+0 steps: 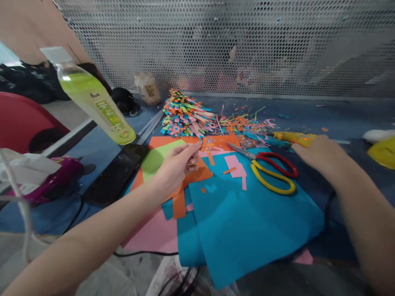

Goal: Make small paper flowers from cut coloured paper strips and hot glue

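My left hand [185, 161] is over the paper sheets, thumb and forefinger pinched together; whatever sits at their tips is too small to make out. On the right, my right hand [322, 153] is closed round a yellow glue gun [293, 138], its nozzle pointing left. Between the hands, scissors [251, 156] with one red and one yellow handle lie on blue paper [247, 222]. Pink scraps [235, 166] and small orange strips [211, 158] are scattered beside them. Orange paper [157, 142] and green paper [154, 161] lie under and beside my left hand.
Behind the sheets stands a cone of folded, colourful paper strips [182, 117], with loose shreds [243, 125] to its right. At left are a bottle of green drink [92, 98], a black phone-like slab [115, 176] and a purple tissue holder [58, 176]. A perforated metal panel [216, 49] rises behind.
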The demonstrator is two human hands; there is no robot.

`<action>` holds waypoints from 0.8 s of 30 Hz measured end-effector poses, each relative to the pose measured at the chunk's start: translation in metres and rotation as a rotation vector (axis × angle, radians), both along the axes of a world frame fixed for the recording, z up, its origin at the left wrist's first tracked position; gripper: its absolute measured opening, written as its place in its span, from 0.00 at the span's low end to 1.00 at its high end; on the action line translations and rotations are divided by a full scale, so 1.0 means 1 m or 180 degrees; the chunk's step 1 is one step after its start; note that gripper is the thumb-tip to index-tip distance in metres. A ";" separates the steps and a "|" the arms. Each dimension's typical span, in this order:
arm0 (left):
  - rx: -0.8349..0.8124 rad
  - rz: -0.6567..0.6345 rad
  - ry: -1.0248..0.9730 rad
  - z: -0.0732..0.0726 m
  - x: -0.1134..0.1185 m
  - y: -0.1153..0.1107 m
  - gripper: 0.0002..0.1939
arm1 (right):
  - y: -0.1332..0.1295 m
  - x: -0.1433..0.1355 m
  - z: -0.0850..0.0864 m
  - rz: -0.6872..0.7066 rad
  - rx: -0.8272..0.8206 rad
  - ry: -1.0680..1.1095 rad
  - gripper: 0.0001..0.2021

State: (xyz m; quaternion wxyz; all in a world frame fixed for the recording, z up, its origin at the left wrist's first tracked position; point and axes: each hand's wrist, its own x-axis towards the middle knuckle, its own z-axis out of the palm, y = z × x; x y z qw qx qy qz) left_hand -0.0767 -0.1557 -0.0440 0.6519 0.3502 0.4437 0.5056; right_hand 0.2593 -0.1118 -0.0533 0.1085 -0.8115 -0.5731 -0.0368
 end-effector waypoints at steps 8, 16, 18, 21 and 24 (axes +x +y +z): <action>0.0018 -0.0306 -0.0173 0.003 0.009 -0.008 0.19 | -0.022 -0.044 0.010 0.0745 0.0727 -0.0724 0.19; 0.0276 -0.0492 0.0017 -0.007 0.020 -0.019 0.17 | -0.054 -0.118 -0.002 0.3938 0.1003 0.0028 0.11; 0.0340 -0.0439 0.0174 -0.007 0.021 -0.020 0.17 | -0.058 -0.121 -0.002 0.4000 0.0990 0.0148 0.12; 0.0406 -0.0349 0.0372 -0.007 0.022 -0.021 0.16 | -0.060 -0.117 0.001 0.3970 0.0983 0.0264 0.13; 0.0492 -0.0310 0.0514 -0.007 0.023 -0.021 0.15 | -0.061 -0.115 0.004 0.3972 0.1043 0.0279 0.15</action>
